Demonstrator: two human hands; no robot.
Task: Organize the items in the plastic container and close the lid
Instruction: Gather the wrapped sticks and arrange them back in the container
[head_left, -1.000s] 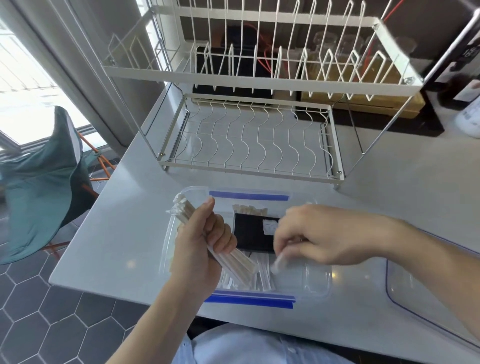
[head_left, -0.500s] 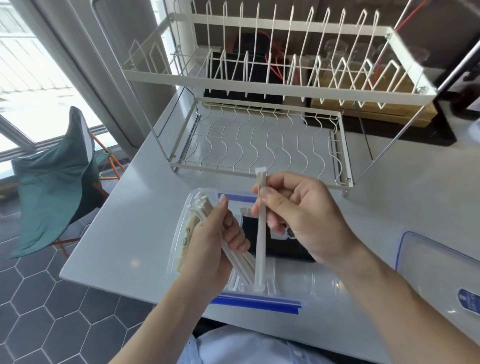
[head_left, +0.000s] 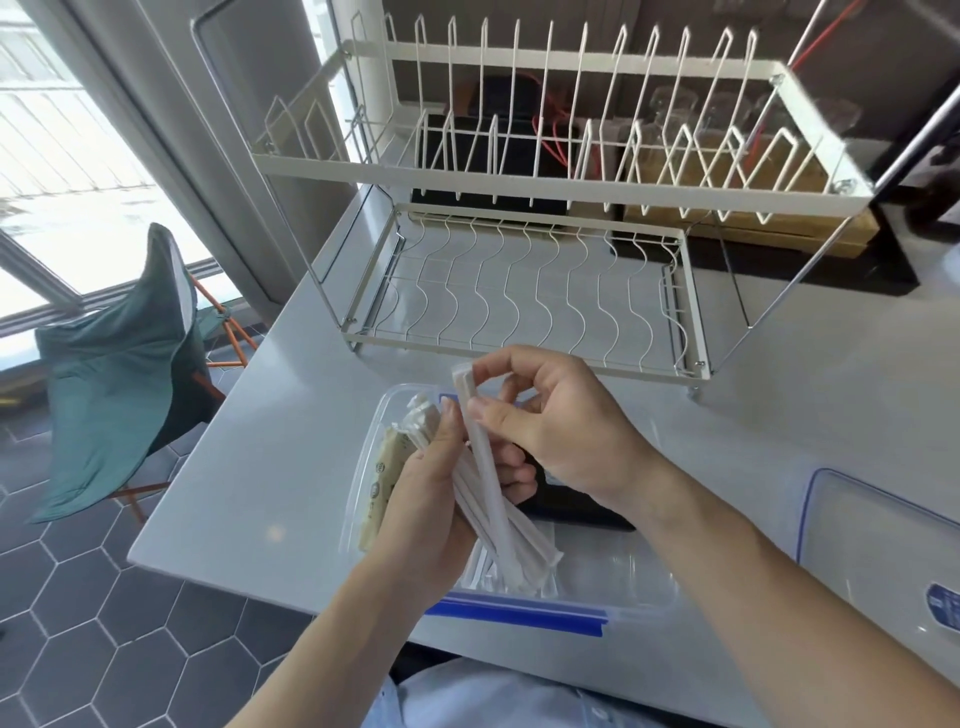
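Note:
A clear plastic container (head_left: 618, 582) with blue edge strips sits near the table's front edge. Above its left half, my left hand (head_left: 426, 519) grips a bundle of white wrapped straws (head_left: 511, 551), slanting down to the right. My right hand (head_left: 556, 431) pinches one more wrapped straw (head_left: 480, 447) near its top and lays it against the bundle. Inside the container lie a black flat item (head_left: 576, 512), partly hidden by my hands, a beige printed packet (head_left: 384, 483) at the left wall, and more straws at the bottom.
The container's clear lid (head_left: 883, 561) with a blue rim lies on the table to the right. A white two-tier wire dish rack (head_left: 524, 291) stands just behind the container. A chair with a green cover (head_left: 114, 389) is left of the table.
My right hand lifted one wrapped straw out of the container and brought it left against the bundle in my left hand. The bundle stayed above the container's left half.

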